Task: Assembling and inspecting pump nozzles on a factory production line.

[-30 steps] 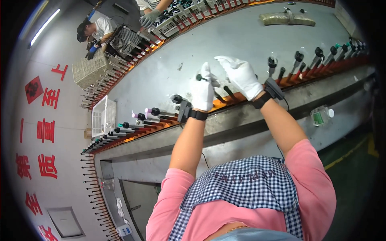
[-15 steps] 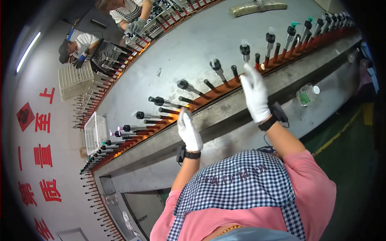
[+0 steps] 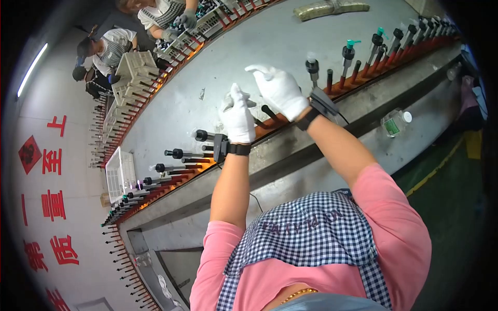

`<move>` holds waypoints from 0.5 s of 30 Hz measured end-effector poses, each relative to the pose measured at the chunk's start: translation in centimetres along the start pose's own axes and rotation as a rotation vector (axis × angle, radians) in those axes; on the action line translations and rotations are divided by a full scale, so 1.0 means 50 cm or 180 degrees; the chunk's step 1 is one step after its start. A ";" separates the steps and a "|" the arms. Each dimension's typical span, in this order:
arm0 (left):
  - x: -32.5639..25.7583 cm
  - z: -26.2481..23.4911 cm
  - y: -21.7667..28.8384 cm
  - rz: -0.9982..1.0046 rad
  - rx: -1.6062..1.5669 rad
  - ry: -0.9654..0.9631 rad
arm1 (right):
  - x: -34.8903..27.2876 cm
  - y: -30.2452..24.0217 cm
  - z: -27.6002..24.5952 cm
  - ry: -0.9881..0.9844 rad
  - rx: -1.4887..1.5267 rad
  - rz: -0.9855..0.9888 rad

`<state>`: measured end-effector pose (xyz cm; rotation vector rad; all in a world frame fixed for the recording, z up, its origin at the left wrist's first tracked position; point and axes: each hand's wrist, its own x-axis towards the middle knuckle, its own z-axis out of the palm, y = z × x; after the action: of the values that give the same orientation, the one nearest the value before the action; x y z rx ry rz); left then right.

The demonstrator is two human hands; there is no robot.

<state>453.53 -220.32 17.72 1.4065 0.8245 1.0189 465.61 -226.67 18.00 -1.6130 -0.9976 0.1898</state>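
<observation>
A wide grey tabletop (image 3: 244, 46) is edged on its near side by a curving orange track (image 3: 270, 128), from which all other places are given. On the near side of the track, a blue-and-white checked apron (image 3: 311, 228) is worn over a pink top. Across the tabletop, beyond the track to the left, co-workers (image 3: 166, 20) in checked aprons are seen beside a pale slatted crate (image 3: 132, 85). A white crate (image 3: 118, 173) is set past the track's left end. Over the middle of the track, the white-gloved left hand (image 3: 237, 118) and right hand (image 3: 280, 93) are held near each other, well apart from the crates; whether either grip is closed on anything cannot be told, as the fingers are partly hidden. A clear bottle (image 3: 397, 123) with a white cap is laid on the near side of the track, to the right. Along the track, pump heads with black collars are carried upright or leaning on silver stems: one (image 3: 204, 136) just left of the left hand, another (image 3: 312, 66) right of the right hand. Between them, a bare black post (image 3: 268, 111) is seen on the track, below the right hand.
</observation>
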 end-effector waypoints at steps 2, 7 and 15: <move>-0.001 0.002 -0.002 0.0094 0.0173 0.0060 | 0.006 0.014 -0.001 0.0005 -0.0076 -0.0010; -0.059 0.015 0.003 0.0172 0.0247 0.0617 | -0.057 0.023 -0.034 -0.0169 0.0714 -0.0314; -0.234 -0.014 -0.124 0.0432 0.0687 0.0612 | -0.139 0.155 -0.229 0.1215 0.0660 -0.0059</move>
<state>448.97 -230.20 10.16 1.5810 1.0147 1.2115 472.07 -239.51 12.24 -1.3836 -0.6747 -0.0284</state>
